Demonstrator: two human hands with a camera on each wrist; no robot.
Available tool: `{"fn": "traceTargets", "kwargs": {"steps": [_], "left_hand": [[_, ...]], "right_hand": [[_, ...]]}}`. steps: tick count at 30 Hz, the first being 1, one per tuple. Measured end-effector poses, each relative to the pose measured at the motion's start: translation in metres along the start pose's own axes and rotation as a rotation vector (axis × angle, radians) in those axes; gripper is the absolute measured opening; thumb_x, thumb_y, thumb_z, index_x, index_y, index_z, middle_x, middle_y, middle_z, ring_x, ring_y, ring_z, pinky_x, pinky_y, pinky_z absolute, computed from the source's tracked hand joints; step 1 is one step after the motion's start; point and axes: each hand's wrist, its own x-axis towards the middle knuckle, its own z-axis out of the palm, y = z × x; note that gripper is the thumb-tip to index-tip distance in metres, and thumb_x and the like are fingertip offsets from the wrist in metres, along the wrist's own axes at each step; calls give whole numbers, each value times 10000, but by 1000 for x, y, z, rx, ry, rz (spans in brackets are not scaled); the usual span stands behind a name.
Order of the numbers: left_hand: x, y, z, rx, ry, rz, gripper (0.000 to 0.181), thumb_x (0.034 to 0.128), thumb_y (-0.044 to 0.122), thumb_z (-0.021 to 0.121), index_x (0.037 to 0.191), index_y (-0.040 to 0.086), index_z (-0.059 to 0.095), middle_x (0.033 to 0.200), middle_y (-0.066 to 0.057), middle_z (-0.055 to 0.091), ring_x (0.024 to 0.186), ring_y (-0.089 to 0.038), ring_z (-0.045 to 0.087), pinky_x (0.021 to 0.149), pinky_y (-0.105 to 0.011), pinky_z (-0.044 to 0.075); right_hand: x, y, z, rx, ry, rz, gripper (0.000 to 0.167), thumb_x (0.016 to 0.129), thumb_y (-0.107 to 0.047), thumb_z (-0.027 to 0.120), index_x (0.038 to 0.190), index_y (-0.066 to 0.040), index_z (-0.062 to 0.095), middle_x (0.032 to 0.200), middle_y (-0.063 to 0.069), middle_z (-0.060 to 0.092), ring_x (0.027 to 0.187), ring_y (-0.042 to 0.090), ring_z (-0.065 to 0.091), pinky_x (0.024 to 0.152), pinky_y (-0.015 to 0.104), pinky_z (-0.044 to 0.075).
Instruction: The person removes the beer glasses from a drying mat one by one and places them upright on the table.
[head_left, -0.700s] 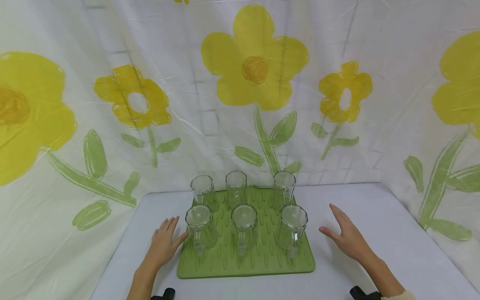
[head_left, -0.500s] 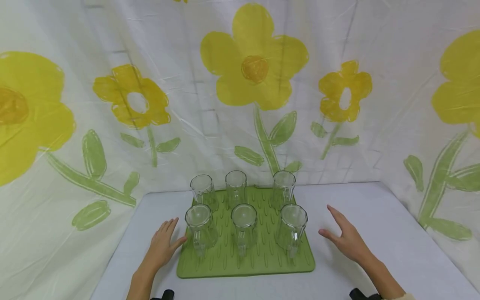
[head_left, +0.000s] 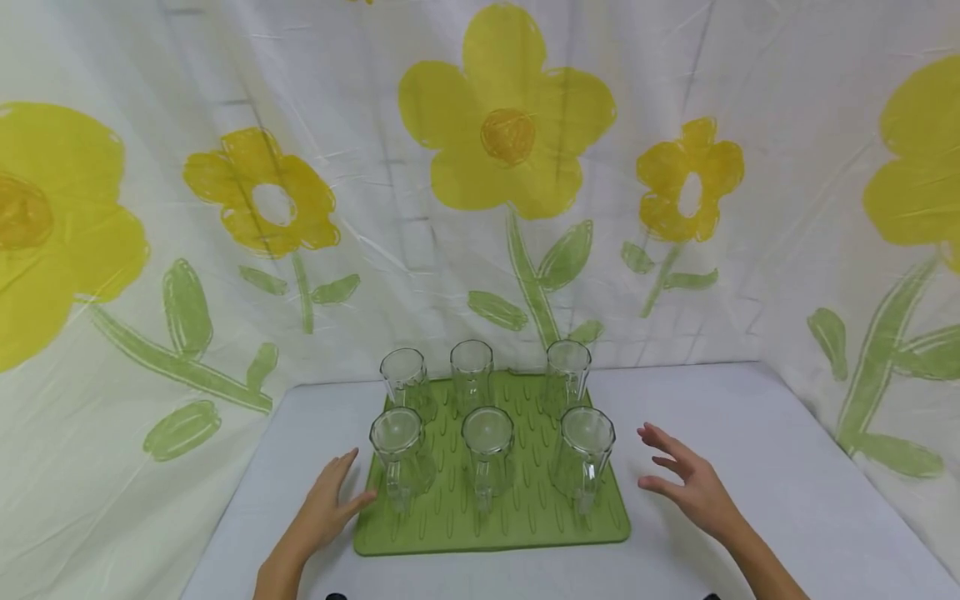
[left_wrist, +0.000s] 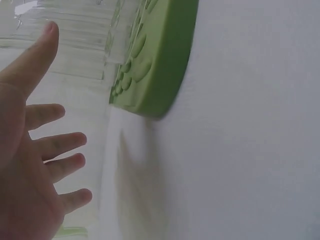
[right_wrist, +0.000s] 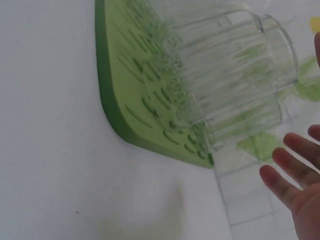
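Several clear glass mugs stand in two rows on a green ridged mat point(head_left: 450, 533). The front row has a left mug point(head_left: 401, 458), a middle mug point(head_left: 489, 454) and a right mug point(head_left: 585, 454), their handles facing me. My left hand point(head_left: 322, 508) is held beside the mat's left edge, fingers extended and thumb toward the front left mug; in the left wrist view the palm point(left_wrist: 20, 170) holds nothing. To the right of the mat my right hand point(head_left: 697, 492) hovers with fingers spread and slightly bent, apart from the front right mug point(right_wrist: 235, 65).
The back row holds a left mug point(head_left: 407, 383), a middle mug point(head_left: 472, 379) and a right mug point(head_left: 567, 379) near the rear of the white table point(head_left: 675, 392). A white curtain point(head_left: 360, 167) with yellow flowers hangs close behind and along the sides.
Both hands have drawn slightly back toward me. The right hand's fingers have bent a little and spread apart. The mugs and the mat have stayed in place.
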Motion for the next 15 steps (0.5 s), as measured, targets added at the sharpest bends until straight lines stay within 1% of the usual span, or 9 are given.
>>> {"fn": "traceTargets", "kwargs": {"steps": [2, 4, 8, 11, 13, 15], "left_hand": [[-2, 2, 0, -10, -15, -3, 878, 864, 425, 698, 1485, -48, 296, 1498, -354, 312, 1395, -574, 215, 1123, -696, 216], [-5, 3, 0, -20, -31, -6, 924, 828, 421, 734, 1489, -47, 288, 1500, -353, 309, 1396, -575, 214, 1121, -700, 220], [-10, 4, -1, -32, -51, 1, 1017, 752, 403, 804, 1488, -61, 277, 1493, -365, 309, 1389, -586, 218, 1113, -707, 227], [-14, 6, -2, -36, -77, -4, 1054, 723, 400, 830, 1489, -63, 275, 1493, -369, 304, 1391, -587, 213, 1116, -704, 226], [-16, 7, -2, -36, -93, -7, 1065, 711, 402, 838, 1488, -64, 277, 1493, -368, 306, 1394, -585, 211, 1121, -699, 224], [-18, 8, -3, -28, -110, -9, 1070, 705, 405, 844, 1485, -66, 284, 1491, -367, 312, 1393, -584, 218, 1123, -695, 231]], "right_hand": [[-2, 0, 1, 65, -7, -10, 706, 788, 106, 712, 1428, 64, 417, 1368, -164, 558, 1220, -106, 509, 915, 91, 495], [-3, 0, 2, 118, -19, -19, 659, 795, 137, 686, 1404, 85, 439, 1342, -125, 593, 1200, -71, 544, 900, 116, 517], [-7, -3, 5, 239, -66, -13, 550, 833, 168, 620, 1360, 118, 472, 1288, -110, 637, 1161, -11, 598, 894, 149, 537], [-9, -4, 9, 309, -104, -9, 503, 856, 162, 595, 1345, 134, 479, 1264, -79, 658, 1140, 22, 621, 901, 179, 547], [-10, -5, 12, 330, -116, -6, 483, 865, 139, 604, 1335, 132, 492, 1249, -60, 670, 1126, 35, 633, 899, 188, 551], [-11, -6, 16, 329, -122, 17, 463, 868, 124, 611, 1319, 134, 507, 1236, -56, 678, 1109, 31, 639, 887, 192, 558]]}}
